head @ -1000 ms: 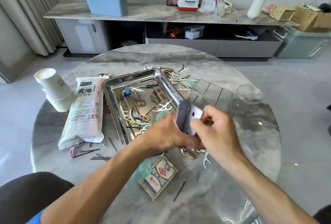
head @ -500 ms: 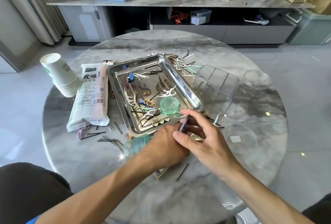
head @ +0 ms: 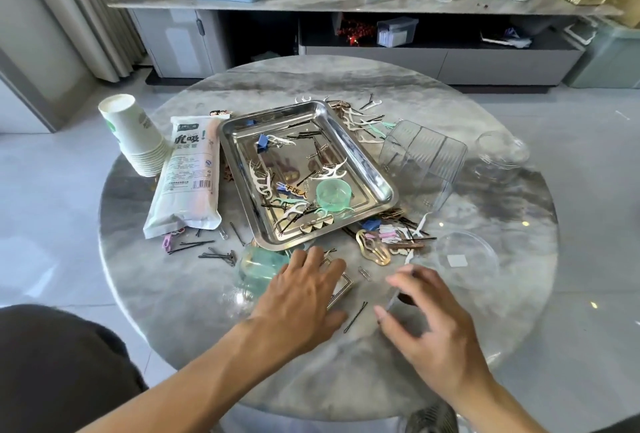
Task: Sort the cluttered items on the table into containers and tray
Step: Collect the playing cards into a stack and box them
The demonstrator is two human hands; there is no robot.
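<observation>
Both hands have parted: left hand (head: 300,289) flat on the card box (head: 341,289), right hand (head: 424,316) fingers blurred, grip unclear.

Card box (head: 341,289) mostly hidden under left hand (head: 304,297), right hand (head: 426,315) motion-blurred, its grip unclear

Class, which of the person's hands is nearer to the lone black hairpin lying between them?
Roughly equal, perhaps the left. The hairpin lies just right of the left hand; the right hand sits slightly further right.

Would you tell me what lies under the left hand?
A card box, only its patterned corner showing beside the left hand; the rest is covered.
</observation>
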